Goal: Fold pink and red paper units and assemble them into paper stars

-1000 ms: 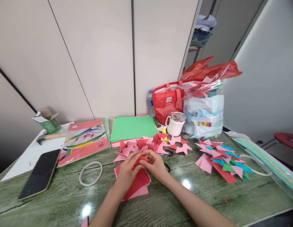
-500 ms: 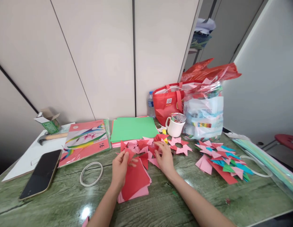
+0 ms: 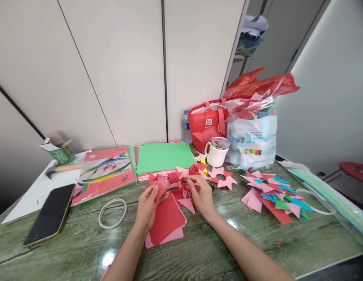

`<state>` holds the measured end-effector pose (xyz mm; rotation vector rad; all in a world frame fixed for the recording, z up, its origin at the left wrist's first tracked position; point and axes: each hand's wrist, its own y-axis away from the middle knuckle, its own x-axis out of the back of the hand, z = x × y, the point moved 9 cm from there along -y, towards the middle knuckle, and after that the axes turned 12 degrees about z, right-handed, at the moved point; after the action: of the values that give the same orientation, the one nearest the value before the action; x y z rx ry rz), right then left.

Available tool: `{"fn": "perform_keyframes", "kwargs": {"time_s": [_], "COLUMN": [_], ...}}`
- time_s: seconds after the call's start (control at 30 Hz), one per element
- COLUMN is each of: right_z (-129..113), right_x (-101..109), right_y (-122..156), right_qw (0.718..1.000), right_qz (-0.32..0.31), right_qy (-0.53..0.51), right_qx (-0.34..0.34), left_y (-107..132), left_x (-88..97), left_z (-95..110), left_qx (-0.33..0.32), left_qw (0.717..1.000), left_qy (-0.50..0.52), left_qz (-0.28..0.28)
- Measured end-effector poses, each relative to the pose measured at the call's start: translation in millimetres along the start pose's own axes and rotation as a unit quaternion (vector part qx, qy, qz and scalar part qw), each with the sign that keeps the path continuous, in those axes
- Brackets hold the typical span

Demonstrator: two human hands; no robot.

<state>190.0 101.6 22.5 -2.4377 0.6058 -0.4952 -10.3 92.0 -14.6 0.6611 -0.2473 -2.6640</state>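
Note:
My left hand (image 3: 146, 203) pinches a small folded red paper piece (image 3: 160, 190) just above a stack of red and pink paper squares (image 3: 166, 222) on the green table. My right hand (image 3: 202, 194) reaches into the heap of folded red and pink paper stars (image 3: 196, 177) beyond the stack, its fingers closed on one pink and red folded piece there. A loose pink triangle (image 3: 187, 204) lies between my two hands.
A green paper sheet stack (image 3: 164, 156), a paper pack (image 3: 107, 171), a white elastic ring (image 3: 112, 212), a phone (image 3: 49, 219) and a hammer (image 3: 63, 169) lie to the left. A white mug (image 3: 216, 154), red bag (image 3: 207, 125), plastic bag (image 3: 251, 136) and mixed folded pieces (image 3: 272, 193) sit right.
My hands have parted: the left keeps the red folded piece, the right has gone forward into the star heap and drawn back slightly with a piece.

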Motion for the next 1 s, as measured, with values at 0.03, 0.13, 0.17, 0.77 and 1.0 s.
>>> {"fn": "perform_keyframes", "kwargs": {"time_s": [0.03, 0.13, 0.17, 0.77, 1.0], "right_z": [-1.7, -3.1, -1.9, 18.4, 7.2], "right_x": [1.2, 2.4, 0.5, -27.0, -40.9], "right_y": [-0.5, -0.1, 1.1, 12.2, 24.0], "right_qw": [1.000, 0.987, 0.979, 0.943, 0.932], "right_qz": [0.000, -0.011, -0.026, -0.091, -0.172], "right_qy": [0.022, 0.160, 0.202, -0.208, -0.208], "right_qx": [0.002, 0.023, 0.028, -0.245, -0.240], "left_y": [-0.3, -1.0, -1.2, 12.5, 28.3], "left_x": [1.3, 6.1, 8.1, -16.3, -33.7], "left_z": [0.1, 1.9, 2.7, 6.5, -1.5], "left_qx": [-0.002, -0.026, -0.037, -0.069, -0.047], "left_qw": [1.000, 0.999, 0.998, 0.993, 0.976], "left_qy": [-0.003, -0.021, -0.028, -0.065, -0.135], "left_qz": [0.006, 0.033, 0.044, -0.065, -0.167]}}
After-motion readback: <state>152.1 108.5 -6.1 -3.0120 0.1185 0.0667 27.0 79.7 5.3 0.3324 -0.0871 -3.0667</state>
